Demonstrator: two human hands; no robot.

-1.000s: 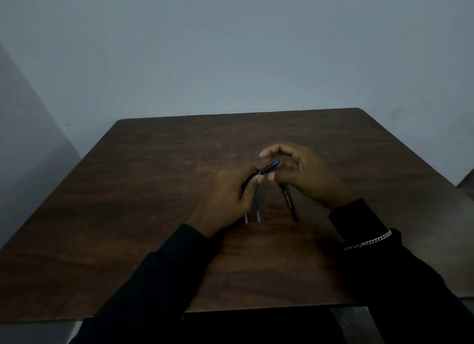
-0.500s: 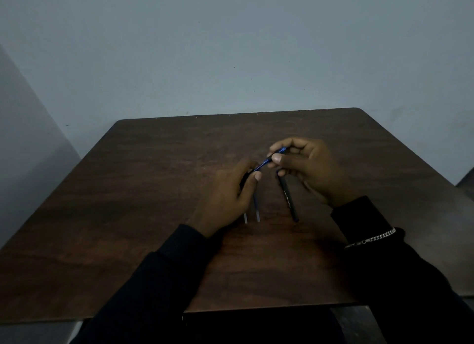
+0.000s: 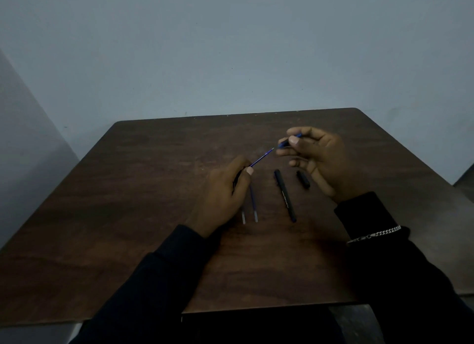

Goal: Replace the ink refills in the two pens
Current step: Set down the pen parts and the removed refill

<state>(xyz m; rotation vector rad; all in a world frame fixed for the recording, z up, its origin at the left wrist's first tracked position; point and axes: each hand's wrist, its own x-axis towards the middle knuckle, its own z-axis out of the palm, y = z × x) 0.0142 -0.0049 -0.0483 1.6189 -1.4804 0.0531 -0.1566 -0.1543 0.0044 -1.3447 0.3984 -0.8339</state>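
1. Dim room: a pale blue-grey wall point(image 3: 230, 48) stands behind a dark brown wooden table point(image 3: 128, 215).
2. Both arms reach in from the near edge in dark sleeves point(image 3: 143, 292).
3. Left of centre, the left hand point(image 3: 225, 189) curls its fingers round a dark barrel point(image 3: 236, 180), which is mostly hidden in the grip. The thumb lies at its far end.
4. A thin blue refill point(image 3: 261, 159) sticks out of that barrel past the thumb and slants toward the far right. Its fine point is bare and stops just short of the right hand.
5. Two loose refills lie side by side on the table, partly under the left hand. The left spare point(image 3: 243, 216) shows only its pale near end; the right spare point(image 3: 253, 205) shows most of its length.
6. Right of them, and apart from them, a black pen point(image 3: 284, 195) lies on the table with its near end angled a little to the right.
7. A short black cap point(image 3: 303, 179) lies just right of the pen's far end, close to the right hand.
8. The right hand point(image 3: 315, 159) is raised and pinches a small blue tip piece point(image 3: 283, 144) between thumb and forefinger. Its other fingers curl loosely below.
9. A silver chain bracelet point(image 3: 374, 234) lies over the right sleeve at the wrist.
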